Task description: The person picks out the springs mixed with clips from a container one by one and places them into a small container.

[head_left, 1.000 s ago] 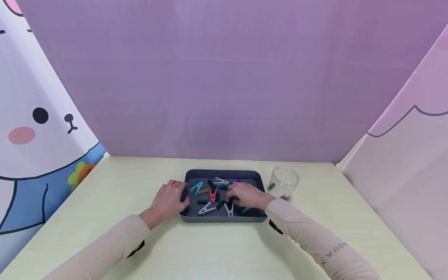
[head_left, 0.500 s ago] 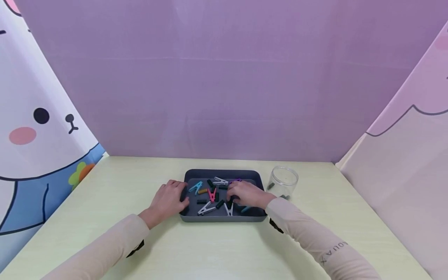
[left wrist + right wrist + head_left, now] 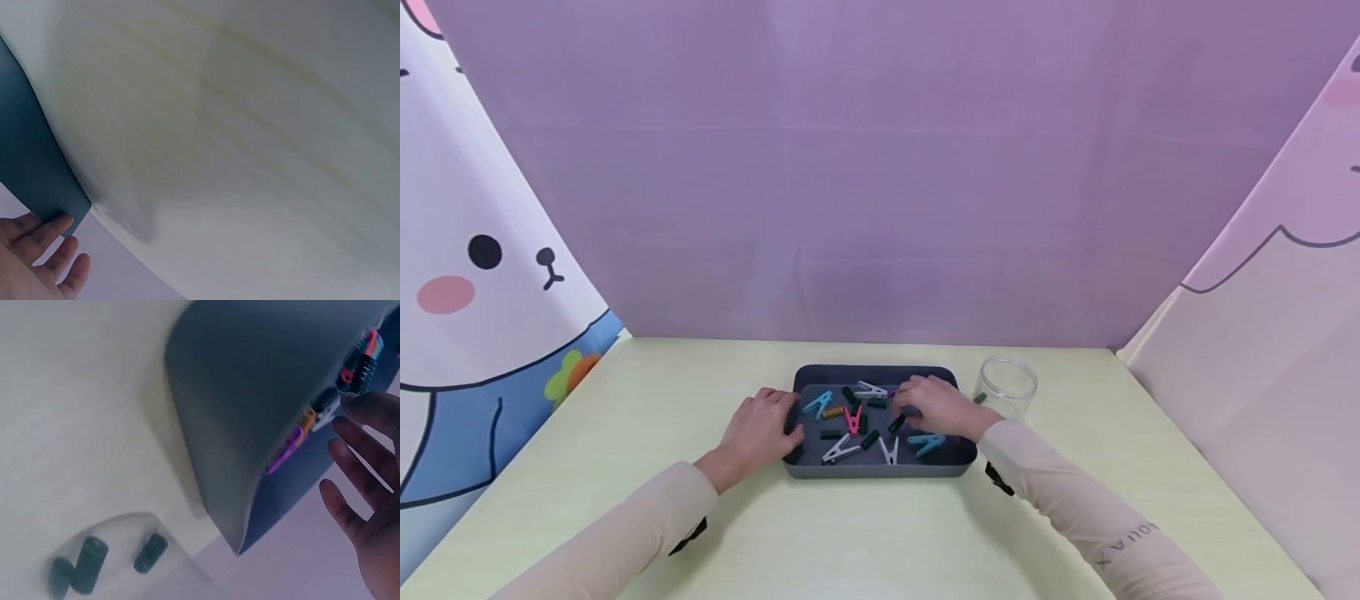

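Observation:
My left hand point(image 3: 762, 429) holds the left side of the dark grey tray point(image 3: 880, 472), its thumb at the inner side. In the left wrist view its fingertips point(image 3: 65, 220) touch the tray's outer wall point(image 3: 37, 144). Over the tray's right half, my right hand point(image 3: 940, 407) pinches a dark spring point(image 3: 897, 423) between thumb and fingers. Around it lie several other dark springs point(image 3: 831, 434), an orange spring point(image 3: 833, 412), and plastic clips: white point(image 3: 839, 450), pink point(image 3: 853, 419), blue point(image 3: 927, 442). A purple clip point(image 3: 284, 450) shows in the right wrist view, by the tray wall.
Right of the tray stands a clear jar point(image 3: 1009, 382), partly behind my right forearm. Several dark springs point(image 3: 89, 565) lie in it. The pale table point(image 3: 865, 542) runs back to a purple fabric wall point(image 3: 880, 183), with printed cloths on both sides.
My right hand has lifted slightly up and to the right with the dark spring, baring the blue clip at the tray's right. The left hand has stayed on the tray.

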The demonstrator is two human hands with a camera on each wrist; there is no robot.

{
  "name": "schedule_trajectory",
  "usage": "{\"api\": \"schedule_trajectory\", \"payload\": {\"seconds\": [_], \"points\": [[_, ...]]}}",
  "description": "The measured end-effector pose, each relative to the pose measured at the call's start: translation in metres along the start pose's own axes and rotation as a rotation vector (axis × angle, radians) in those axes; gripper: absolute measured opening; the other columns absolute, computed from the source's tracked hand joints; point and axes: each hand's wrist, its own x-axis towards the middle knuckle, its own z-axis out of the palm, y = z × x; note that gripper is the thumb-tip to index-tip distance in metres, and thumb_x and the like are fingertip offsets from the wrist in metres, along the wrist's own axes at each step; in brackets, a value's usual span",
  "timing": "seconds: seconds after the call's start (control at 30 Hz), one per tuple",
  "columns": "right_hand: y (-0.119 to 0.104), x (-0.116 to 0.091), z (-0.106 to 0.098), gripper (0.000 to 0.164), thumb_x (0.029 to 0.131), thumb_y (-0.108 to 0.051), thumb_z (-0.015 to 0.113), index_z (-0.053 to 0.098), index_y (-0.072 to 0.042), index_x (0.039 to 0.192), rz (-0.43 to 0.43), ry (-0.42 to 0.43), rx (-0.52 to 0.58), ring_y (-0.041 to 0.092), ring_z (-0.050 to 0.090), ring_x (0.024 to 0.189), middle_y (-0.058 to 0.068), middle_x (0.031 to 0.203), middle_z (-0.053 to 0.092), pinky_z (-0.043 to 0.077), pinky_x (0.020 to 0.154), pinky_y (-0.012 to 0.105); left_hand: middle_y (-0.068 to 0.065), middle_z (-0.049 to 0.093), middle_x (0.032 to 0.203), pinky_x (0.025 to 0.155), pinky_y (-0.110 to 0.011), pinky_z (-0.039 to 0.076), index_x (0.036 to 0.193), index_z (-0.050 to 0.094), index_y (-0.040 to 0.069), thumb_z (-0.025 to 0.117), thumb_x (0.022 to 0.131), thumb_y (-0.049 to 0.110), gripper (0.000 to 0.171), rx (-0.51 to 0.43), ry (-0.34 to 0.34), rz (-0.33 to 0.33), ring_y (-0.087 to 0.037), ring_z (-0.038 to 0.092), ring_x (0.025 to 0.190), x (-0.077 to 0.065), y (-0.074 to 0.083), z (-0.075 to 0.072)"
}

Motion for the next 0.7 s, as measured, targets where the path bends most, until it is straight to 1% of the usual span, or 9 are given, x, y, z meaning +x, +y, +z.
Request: {"api": "schedule_trajectory", "payload": {"seconds": [0.23,0.33,0.47,0.7], "points": [[0.007,-0.006,-0.014,0.019,0.077,-0.008,0.068,0.068,-0.014,0.095,0.006,0.053,-0.007,0.017,0.058,0.091,-0.002,0.095,0.064,0.048,0.080,0.037,-0.013,0.063,0.113,0.086,-0.048,0.046,0.114,0.060,0.004,0.065,0.077,0.034,0.047,-0.006,0.007,0.002,-0.031,0.053,0.107,0.000,-0.002,0.002],[0.009,-0.008,-0.020,0.019,0.076,-0.008,0.068,0.068,-0.013,0.094,0.027,0.060,0.000,0.018,0.058,0.090,-0.001,0.095,0.065,0.049,0.080,0.039,-0.012,0.063,0.113,0.085,-0.048,0.046,0.114,0.060,0.004,0.065,0.077,0.034,0.047,-0.005,0.007,0.002,-0.031,0.054,0.107,0.000,-0.003,0.002],[0.014,-0.013,-0.027,0.018,0.076,-0.009,0.068,0.068,-0.013,0.094,0.078,0.054,0.019,0.017,0.056,0.090,-0.001,0.096,0.065,0.048,0.078,0.038,-0.013,0.063,0.113,0.086,-0.048,0.046,0.114,0.059,0.004,0.065,0.077,0.033,0.047,-0.005,0.005,0.001,-0.031,0.053,0.107,0.001,-0.003,0.003],[0.027,-0.026,-0.042,0.014,0.078,-0.010,0.067,0.067,-0.013,0.091,0.125,0.103,0.020,0.017,0.057,0.087,-0.001,0.094,0.064,0.048,0.077,0.036,-0.012,0.063,0.113,0.086,-0.048,0.046,0.114,0.060,0.004,0.066,0.077,0.033,0.047,-0.009,0.006,0.000,-0.031,0.053,0.108,0.001,-0.003,0.003]]}}
